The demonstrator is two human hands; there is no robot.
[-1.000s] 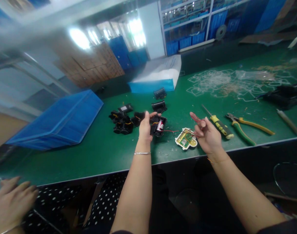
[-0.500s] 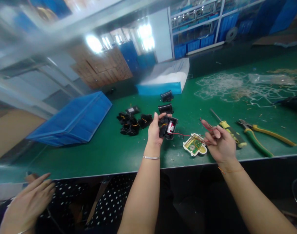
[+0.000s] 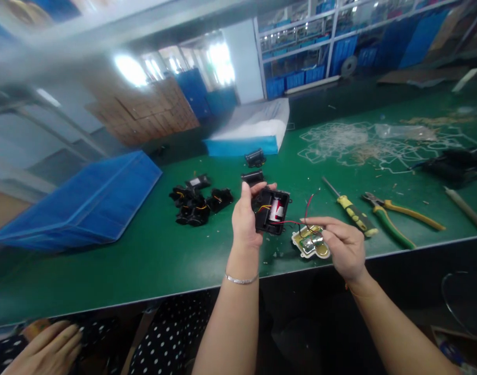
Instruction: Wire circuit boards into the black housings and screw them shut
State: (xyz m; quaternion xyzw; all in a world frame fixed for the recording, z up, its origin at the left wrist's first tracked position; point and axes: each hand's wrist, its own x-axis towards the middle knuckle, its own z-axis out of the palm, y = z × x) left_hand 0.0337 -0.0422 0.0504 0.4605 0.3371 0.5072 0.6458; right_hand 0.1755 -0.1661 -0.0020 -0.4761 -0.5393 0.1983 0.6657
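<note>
Broadly, a green table (image 3: 144, 271) runs across the view, its near edge slanting upward to the right. A blue bin (image 3: 77, 203) stands at its left, a white-and-blue package (image 3: 246, 130) farther back, and a tangle of pale strips (image 3: 335, 138) lies to the right. Beyond are stacked cartons (image 3: 144, 112), glaring lights and shelving (image 3: 296, 57) with blue containers.

Above the table's near edge, the left hand (image 3: 246, 216) has its fingers curled round a black housing (image 3: 266, 220), open side up, with a red-and-white cylinder (image 3: 276, 209) inside. The right hand (image 3: 345, 247) is partly closed, thumb and forefinger a little apart at the thin wires (image 3: 307, 207); whether they pinch them, I cannot tell. Just below sits a circuit board in a pale frame (image 3: 308, 244), partly covered by the fingers. A screwdriver (image 3: 355, 214) and pliers (image 3: 396, 229) lie to the right.

The left fingertips are mostly hidden behind the housing. Another person's hand (image 3: 52, 346) is cut off at bottom left; a dark object (image 3: 455, 164) near the right edge is indistinct.
</note>
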